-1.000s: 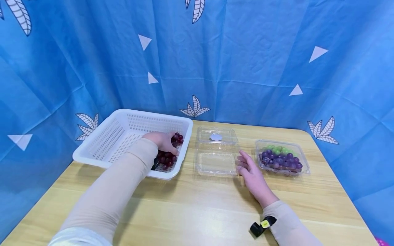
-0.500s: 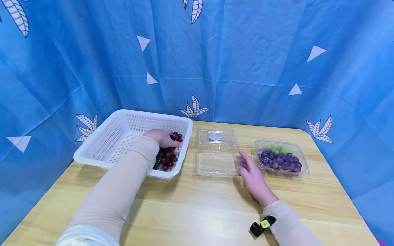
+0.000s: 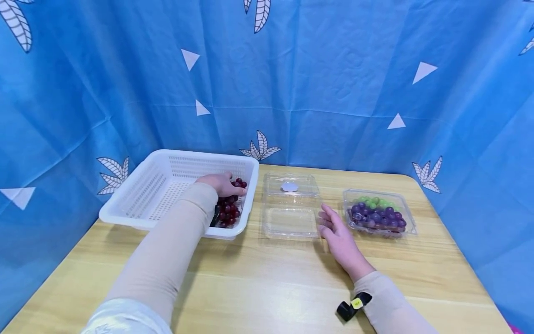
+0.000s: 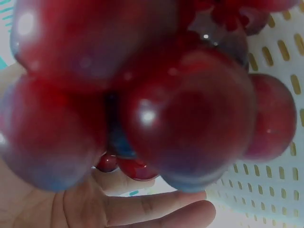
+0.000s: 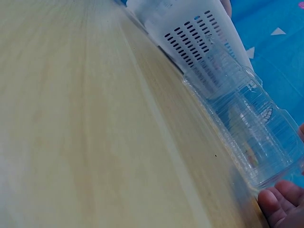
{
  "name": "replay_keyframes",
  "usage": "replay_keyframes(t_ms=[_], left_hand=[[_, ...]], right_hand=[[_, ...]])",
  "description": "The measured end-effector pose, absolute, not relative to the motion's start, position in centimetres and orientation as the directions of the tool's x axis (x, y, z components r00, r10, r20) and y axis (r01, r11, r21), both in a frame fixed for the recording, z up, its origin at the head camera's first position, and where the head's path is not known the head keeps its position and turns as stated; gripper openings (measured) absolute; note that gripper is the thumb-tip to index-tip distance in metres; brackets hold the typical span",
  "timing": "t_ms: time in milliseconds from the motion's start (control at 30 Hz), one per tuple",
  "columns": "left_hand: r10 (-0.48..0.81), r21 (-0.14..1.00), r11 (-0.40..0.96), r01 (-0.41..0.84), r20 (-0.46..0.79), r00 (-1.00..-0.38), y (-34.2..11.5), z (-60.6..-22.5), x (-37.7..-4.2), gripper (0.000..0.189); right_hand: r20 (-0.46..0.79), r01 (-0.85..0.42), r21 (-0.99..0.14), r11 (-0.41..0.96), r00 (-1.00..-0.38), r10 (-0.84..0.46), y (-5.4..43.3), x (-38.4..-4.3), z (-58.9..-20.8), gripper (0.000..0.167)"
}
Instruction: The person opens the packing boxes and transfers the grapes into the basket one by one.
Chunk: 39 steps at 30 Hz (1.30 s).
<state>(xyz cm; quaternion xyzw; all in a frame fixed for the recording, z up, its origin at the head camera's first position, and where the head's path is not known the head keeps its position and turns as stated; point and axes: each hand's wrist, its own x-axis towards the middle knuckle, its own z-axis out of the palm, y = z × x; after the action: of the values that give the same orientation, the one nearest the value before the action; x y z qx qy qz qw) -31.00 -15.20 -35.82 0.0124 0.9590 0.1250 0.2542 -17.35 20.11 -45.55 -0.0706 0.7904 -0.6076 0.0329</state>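
My left hand (image 3: 223,184) reaches into the white plastic basket (image 3: 109,214), over a bunch of dark red grapes (image 3: 228,214). In the left wrist view, large red grapes (image 4: 190,114) fill the foreground, and the fingers (image 4: 156,206) stretch out behind them. Thumb and fingertips stand apart in the head view, with some grapes showing between them. My right hand (image 3: 343,241) is held with relaxed fingers at the right edge of an opened clear clamshell box (image 3: 290,222). The right wrist view shows its fingertips (image 5: 271,202) right at the box's corner.
Right of my right hand, a closed clear clamshell box (image 3: 409,218) holds purple grapes (image 3: 377,217) and green grapes (image 3: 377,202). Everything stands on a wooden table (image 3: 267,283), with a blue curtain (image 3: 333,93) behind it.
My left hand has shifted slightly up within the basket, uncovering more of the red grapes below it. My right hand keeps its place beside the opened box.
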Motion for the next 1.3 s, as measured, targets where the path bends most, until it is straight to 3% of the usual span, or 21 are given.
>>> replay_keyframes(t_ms=[400, 600, 1000, 1200, 1300], left_hand=[[0.193, 0.185, 0.972, 0.145, -0.278, -0.941, -13.5, -31.3, -29.1, 0.087], [0.287, -0.003, 0.957, 0.29, -0.139, -0.948, -10.5, -29.2, -27.3, 0.082], [0.562, -0.089, 0.823, 0.562, -0.027, -0.827, -2.9, -28.1, -21.9, 0.082], [0.674, -0.054, 0.739, 0.672, 0.045, -0.738, 0.6, -30.0, -20.0, 0.08], [0.714, 0.039, 0.692, 0.721, 0.109, -0.691, 2.2, -31.1, -19.2, 0.077]], right_hand=[[0.038, -0.074, -0.958, 0.277, -0.99, -0.133, 20.0, -17.2, -45.9, 0.065], [0.061, -0.099, -0.941, 0.324, -0.99, -0.125, 20.1, -16.9, -45.8, 0.067], [0.199, -0.257, -0.785, 0.564, -0.966, -0.164, 21.7, -14.7, -42.2, 0.076], [0.337, -0.334, -0.748, 0.574, -0.936, -0.104, 25.0, -13.8, -40.2, 0.074], [0.375, -0.306, -0.755, 0.58, -0.927, 0.0, 27.2, -13.6, -39.3, 0.07]])
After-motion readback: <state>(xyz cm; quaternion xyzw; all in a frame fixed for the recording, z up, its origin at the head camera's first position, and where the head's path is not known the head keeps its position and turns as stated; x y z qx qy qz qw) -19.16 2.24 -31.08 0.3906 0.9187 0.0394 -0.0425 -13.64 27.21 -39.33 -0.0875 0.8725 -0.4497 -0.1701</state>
